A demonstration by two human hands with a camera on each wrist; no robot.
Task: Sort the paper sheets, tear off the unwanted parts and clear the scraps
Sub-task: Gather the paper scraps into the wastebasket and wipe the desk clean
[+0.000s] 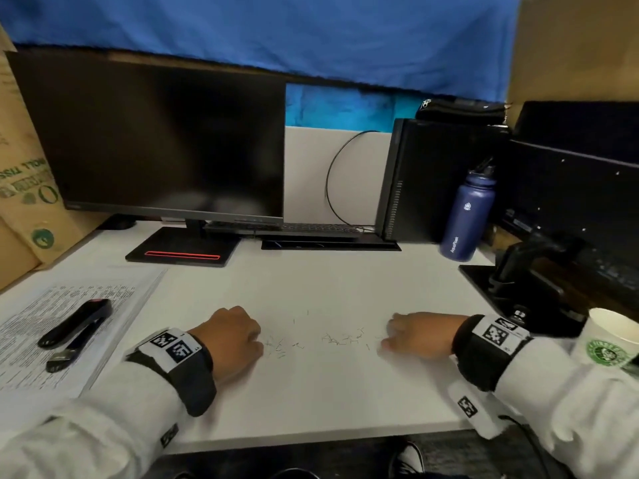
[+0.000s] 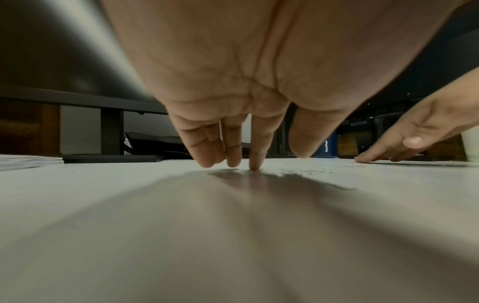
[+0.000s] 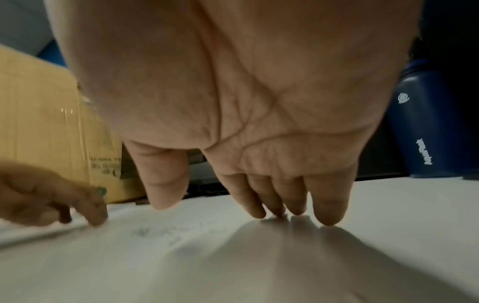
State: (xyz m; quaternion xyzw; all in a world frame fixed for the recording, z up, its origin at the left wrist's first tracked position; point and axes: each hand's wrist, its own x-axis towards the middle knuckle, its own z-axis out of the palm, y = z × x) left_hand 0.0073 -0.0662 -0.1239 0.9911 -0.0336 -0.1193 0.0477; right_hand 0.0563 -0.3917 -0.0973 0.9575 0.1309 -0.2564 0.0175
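Several small bent staples [image 1: 340,339] lie scattered on the white desk [image 1: 311,392] between my two hands. My left hand [image 1: 235,337] rests at their left end, its straight fingertips [image 2: 255,164] touching the desk. My right hand [image 1: 411,335] rests at their right end, with its fingertips [image 3: 328,219] down on the surface. Neither hand holds anything. A stack of printed paper sheets [image 1: 69,323] lies at the left of the desk, with a black stapler [image 1: 74,328] on top. The staples [image 3: 176,230] show as a faint blur in the right wrist view.
A dark monitor [image 1: 155,140] on its stand sits at the back left, with a keyboard [image 1: 283,229] behind. A computer tower [image 1: 439,181] and blue flask [image 1: 466,216] stand at the back right. A paper cup [image 1: 608,340] sits by my right wrist. Cardboard boxes [image 1: 20,202] line the left edge.
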